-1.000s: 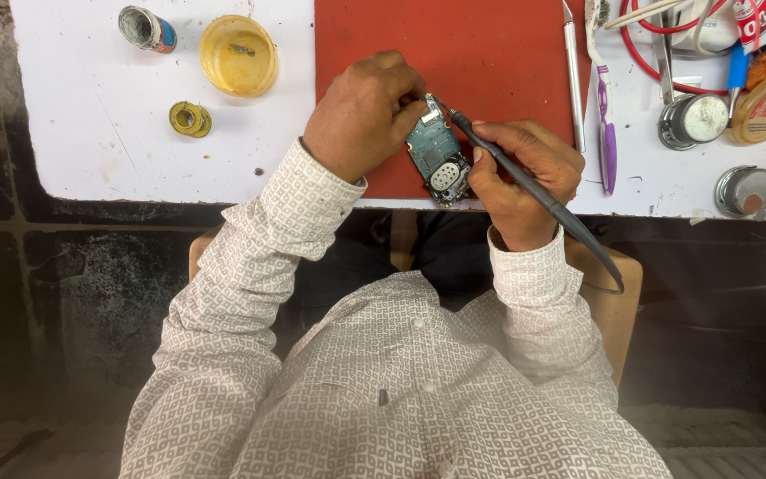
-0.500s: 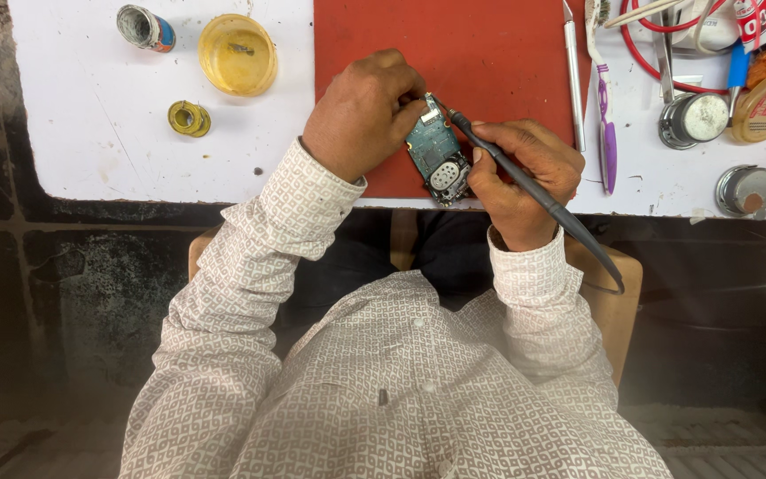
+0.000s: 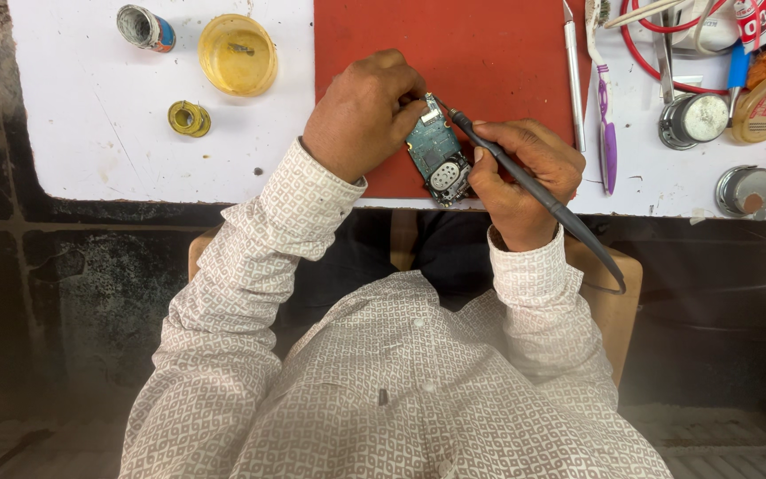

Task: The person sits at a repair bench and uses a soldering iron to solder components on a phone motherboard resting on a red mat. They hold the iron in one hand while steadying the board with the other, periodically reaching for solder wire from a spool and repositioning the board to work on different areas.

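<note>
While the left hand (image 3: 365, 115) pinches the top end of the small green circuit board (image 3: 437, 155), the right hand (image 3: 525, 177) is closed pen-style around a dark soldering iron (image 3: 534, 191), tip sitting right at the board's upper corner. Compared with half a second and a second back, basically nothing has shifted: same grip, same tip spot, same board angle, so I'd read this as a steady hold on one joint, not a reposition. Everything hangs off the red mat (image 3: 454, 62): the board lies on the mat's near edge, partly over the lip of the white table (image 3: 99, 151), so there's not much room toward the body before it slides off. Far side of the mat is wide open. Left of the mat sit a yellow round dish (image 3: 238, 55), a little solder spool (image 3: 189, 118) and a small tin (image 3: 145, 27), well apart from the hands. Right of the mat it's tighter: tweezers (image 3: 573, 75) and a purple toothbrush (image 3: 605, 115) lie just beside the mat edge, near the right knuckles, with round tins (image 3: 693, 120) beyond.
</note>
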`<action>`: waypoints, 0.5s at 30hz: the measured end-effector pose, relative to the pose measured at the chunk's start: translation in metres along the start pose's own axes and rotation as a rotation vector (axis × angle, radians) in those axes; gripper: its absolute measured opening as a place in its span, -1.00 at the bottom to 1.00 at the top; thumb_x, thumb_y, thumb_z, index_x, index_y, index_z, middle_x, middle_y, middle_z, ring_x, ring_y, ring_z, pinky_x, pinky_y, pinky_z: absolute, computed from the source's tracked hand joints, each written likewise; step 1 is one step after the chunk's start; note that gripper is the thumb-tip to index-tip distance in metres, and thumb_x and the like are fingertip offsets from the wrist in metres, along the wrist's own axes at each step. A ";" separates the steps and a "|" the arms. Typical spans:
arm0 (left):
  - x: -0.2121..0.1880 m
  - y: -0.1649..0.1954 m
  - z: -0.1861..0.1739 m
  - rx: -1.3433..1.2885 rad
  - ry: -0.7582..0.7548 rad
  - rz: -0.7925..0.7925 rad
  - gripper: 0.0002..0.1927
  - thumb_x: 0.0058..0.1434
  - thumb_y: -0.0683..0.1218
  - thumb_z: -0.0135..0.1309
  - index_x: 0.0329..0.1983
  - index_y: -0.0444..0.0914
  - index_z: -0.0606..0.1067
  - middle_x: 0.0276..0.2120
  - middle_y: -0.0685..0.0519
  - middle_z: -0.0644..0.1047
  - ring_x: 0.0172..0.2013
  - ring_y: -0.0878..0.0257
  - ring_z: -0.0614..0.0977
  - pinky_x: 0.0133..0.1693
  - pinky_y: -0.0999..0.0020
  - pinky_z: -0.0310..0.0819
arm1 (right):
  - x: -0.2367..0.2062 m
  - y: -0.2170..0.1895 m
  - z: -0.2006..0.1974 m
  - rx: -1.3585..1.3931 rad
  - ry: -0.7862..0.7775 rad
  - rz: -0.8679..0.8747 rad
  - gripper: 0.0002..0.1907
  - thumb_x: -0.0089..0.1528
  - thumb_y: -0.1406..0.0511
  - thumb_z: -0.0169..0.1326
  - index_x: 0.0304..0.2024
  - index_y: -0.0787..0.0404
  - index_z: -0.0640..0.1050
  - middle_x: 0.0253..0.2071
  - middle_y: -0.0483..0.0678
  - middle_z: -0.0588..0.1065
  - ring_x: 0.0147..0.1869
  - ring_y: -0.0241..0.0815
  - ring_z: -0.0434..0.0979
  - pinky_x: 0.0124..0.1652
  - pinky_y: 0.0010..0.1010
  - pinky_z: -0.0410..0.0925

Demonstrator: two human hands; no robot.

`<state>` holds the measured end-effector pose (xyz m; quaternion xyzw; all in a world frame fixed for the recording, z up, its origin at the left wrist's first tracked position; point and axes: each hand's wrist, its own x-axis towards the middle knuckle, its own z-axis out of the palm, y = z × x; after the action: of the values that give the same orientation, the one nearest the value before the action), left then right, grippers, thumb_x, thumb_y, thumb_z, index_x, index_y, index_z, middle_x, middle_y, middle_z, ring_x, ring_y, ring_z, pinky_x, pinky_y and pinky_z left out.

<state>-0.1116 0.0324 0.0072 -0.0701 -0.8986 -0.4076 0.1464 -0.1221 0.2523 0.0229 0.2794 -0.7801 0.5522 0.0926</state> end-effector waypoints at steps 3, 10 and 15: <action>0.000 0.000 0.001 0.000 -0.003 -0.008 -0.89 0.16 -0.21 0.29 -0.31 -0.36 0.60 -0.36 -0.05 0.57 -0.40 0.12 0.66 -0.35 0.29 0.58 | 0.000 0.000 0.000 -0.021 0.005 0.010 -0.77 0.18 0.60 0.17 -0.11 0.39 0.65 -0.28 0.04 0.59 -0.36 -0.32 0.57 -0.37 -0.60 0.39; 0.000 0.000 0.000 0.012 0.003 0.001 -0.89 0.16 -0.21 0.29 -0.31 -0.36 0.60 -0.37 -0.05 0.57 -0.40 0.11 0.66 -0.35 0.28 0.58 | 0.001 0.000 0.001 -0.021 0.008 0.011 -0.77 0.18 0.59 0.17 -0.12 0.40 0.65 -0.28 0.05 0.60 -0.36 -0.31 0.57 -0.37 -0.59 0.40; 0.000 0.000 0.000 -0.004 -0.002 -0.001 -0.89 0.17 -0.21 0.28 -0.31 -0.36 0.60 -0.36 -0.05 0.57 -0.40 0.12 0.67 -0.34 0.28 0.58 | 0.001 -0.001 0.001 -0.012 0.005 0.003 -0.76 0.18 0.60 0.17 -0.11 0.40 0.65 -0.28 0.05 0.60 -0.35 -0.30 0.58 -0.39 -0.61 0.40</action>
<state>-0.1116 0.0326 0.0074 -0.0704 -0.8980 -0.4092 0.1452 -0.1225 0.2512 0.0236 0.2763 -0.7836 0.5482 0.0954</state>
